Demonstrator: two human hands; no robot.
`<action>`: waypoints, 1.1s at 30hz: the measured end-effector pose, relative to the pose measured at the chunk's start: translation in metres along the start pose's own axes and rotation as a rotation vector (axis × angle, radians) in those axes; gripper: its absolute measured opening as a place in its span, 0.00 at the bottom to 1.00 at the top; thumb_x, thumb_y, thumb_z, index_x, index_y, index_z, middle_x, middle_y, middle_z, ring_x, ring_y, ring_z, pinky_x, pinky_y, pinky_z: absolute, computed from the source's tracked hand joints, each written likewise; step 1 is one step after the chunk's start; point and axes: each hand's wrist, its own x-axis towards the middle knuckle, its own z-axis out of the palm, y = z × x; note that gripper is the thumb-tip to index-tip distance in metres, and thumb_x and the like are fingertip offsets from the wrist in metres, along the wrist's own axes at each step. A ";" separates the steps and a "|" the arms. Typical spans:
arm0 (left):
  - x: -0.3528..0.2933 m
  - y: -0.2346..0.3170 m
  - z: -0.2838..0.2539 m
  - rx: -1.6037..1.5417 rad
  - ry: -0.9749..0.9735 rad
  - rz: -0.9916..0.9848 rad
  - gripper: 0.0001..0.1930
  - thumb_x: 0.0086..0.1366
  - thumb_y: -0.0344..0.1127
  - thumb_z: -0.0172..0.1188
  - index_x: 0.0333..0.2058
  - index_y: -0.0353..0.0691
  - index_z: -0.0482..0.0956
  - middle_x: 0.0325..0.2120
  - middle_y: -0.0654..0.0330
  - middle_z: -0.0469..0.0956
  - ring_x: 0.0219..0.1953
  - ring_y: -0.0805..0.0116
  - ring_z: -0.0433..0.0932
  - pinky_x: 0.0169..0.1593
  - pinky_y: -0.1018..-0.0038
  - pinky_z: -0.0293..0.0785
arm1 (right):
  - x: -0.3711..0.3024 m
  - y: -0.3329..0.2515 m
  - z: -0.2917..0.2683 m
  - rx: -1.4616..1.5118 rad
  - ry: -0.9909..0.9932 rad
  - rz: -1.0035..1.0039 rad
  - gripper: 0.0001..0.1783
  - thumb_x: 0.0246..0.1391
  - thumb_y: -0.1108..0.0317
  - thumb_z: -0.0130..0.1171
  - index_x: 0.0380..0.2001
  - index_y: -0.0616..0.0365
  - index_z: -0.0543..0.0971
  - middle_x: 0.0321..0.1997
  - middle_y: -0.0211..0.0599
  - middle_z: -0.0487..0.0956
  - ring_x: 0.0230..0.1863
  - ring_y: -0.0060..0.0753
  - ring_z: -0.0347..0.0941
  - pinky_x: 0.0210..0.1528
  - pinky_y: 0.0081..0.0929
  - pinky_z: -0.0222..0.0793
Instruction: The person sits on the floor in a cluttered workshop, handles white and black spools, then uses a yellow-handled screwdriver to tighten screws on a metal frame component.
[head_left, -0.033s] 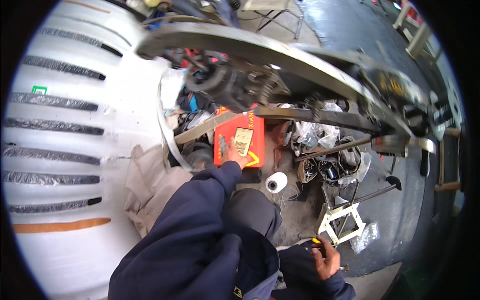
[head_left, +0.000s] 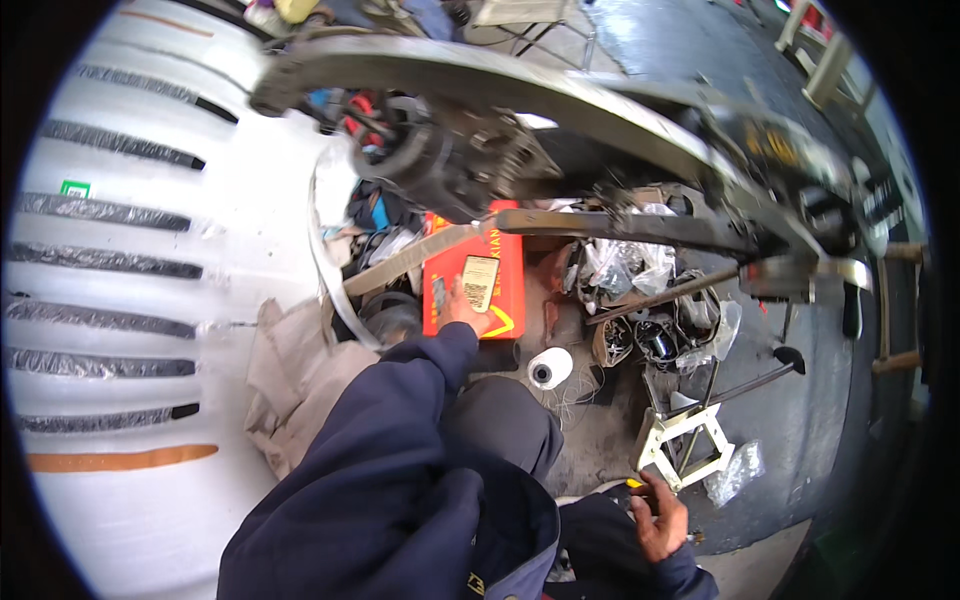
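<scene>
My left hand (head_left: 470, 312) is closed around a phone (head_left: 481, 282) with a pale screen showing a square code. It is above a red box (head_left: 511, 275) with yellow marks, which lies beyond my knee. At the lower right, my right hand (head_left: 661, 522) has its fingers curled near my leg. A small yellow thing (head_left: 635, 484) shows at its fingertips, but its kind is hidden. A white thread spool (head_left: 550, 368) lies below the box, loose thread beside it. The near side of the phone is covered by my left hand.
A large metal machine with a curved arm (head_left: 600, 110) spans the top, partly blurred. Plastic-wrapped black straps (head_left: 110, 262) and a brown strap (head_left: 125, 458) lie on a white table at left. Bagged parts (head_left: 625, 265) and a cream metal frame (head_left: 690, 445) stand at right.
The whole view has shifted slightly. The phone and my left hand appear a little further left, along with the box; my right hand sits slightly further right. Both grips look unchanged.
</scene>
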 end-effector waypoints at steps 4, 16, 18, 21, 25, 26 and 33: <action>0.026 0.003 0.015 0.030 0.093 -0.019 0.58 0.52 0.49 0.77 0.76 0.42 0.52 0.64 0.42 0.69 0.66 0.43 0.72 0.68 0.51 0.70 | -0.031 -0.015 -0.010 -0.067 0.043 -0.032 0.25 0.62 0.75 0.62 0.63 0.65 0.76 0.44 0.49 0.86 0.40 0.38 0.85 0.45 0.29 0.79; -0.020 -0.084 0.054 -0.387 0.322 0.348 0.33 0.62 0.48 0.70 0.63 0.44 0.72 0.58 0.44 0.74 0.62 0.39 0.72 0.65 0.53 0.69 | -0.093 0.012 0.037 -0.351 0.193 0.000 0.24 0.59 0.73 0.60 0.58 0.70 0.77 0.33 0.48 0.85 0.33 0.36 0.83 0.40 0.32 0.78; -0.050 -0.134 0.064 -0.322 0.240 0.418 0.22 0.62 0.46 0.69 0.51 0.43 0.79 0.46 0.50 0.81 0.51 0.44 0.77 0.56 0.53 0.73 | -0.095 0.021 0.039 -0.366 0.253 0.021 0.23 0.60 0.72 0.60 0.58 0.70 0.77 0.33 0.47 0.84 0.32 0.36 0.82 0.39 0.33 0.78; -0.068 -0.211 0.068 -0.283 0.169 0.425 0.09 0.59 0.45 0.67 0.36 0.51 0.85 0.37 0.56 0.83 0.46 0.47 0.78 0.51 0.52 0.74 | -0.093 0.030 0.046 -0.385 0.262 -0.011 0.22 0.61 0.72 0.59 0.58 0.69 0.76 0.30 0.43 0.82 0.29 0.31 0.80 0.36 0.30 0.76; -0.053 -0.260 0.058 -0.390 0.199 0.405 0.07 0.60 0.37 0.66 0.36 0.44 0.85 0.34 0.53 0.84 0.41 0.47 0.80 0.49 0.52 0.74 | -0.085 0.033 0.057 -0.414 0.207 -0.033 0.22 0.61 0.70 0.62 0.57 0.66 0.77 0.31 0.45 0.83 0.31 0.35 0.82 0.38 0.31 0.77; -0.047 -0.259 0.054 -0.448 0.157 0.364 0.07 0.61 0.36 0.65 0.38 0.43 0.85 0.34 0.52 0.84 0.40 0.47 0.81 0.49 0.54 0.76 | -0.083 0.032 0.060 -0.436 0.201 -0.032 0.23 0.60 0.69 0.64 0.57 0.65 0.78 0.31 0.49 0.84 0.32 0.40 0.84 0.39 0.32 0.79; -0.030 -0.181 0.052 -0.670 -0.092 0.696 0.12 0.66 0.33 0.66 0.48 0.43 0.84 0.43 0.55 0.83 0.41 0.60 0.83 0.46 0.68 0.79 | -0.081 0.011 0.060 -0.520 0.197 -0.043 0.23 0.60 0.68 0.65 0.57 0.64 0.78 0.36 0.52 0.85 0.37 0.54 0.83 0.42 0.41 0.77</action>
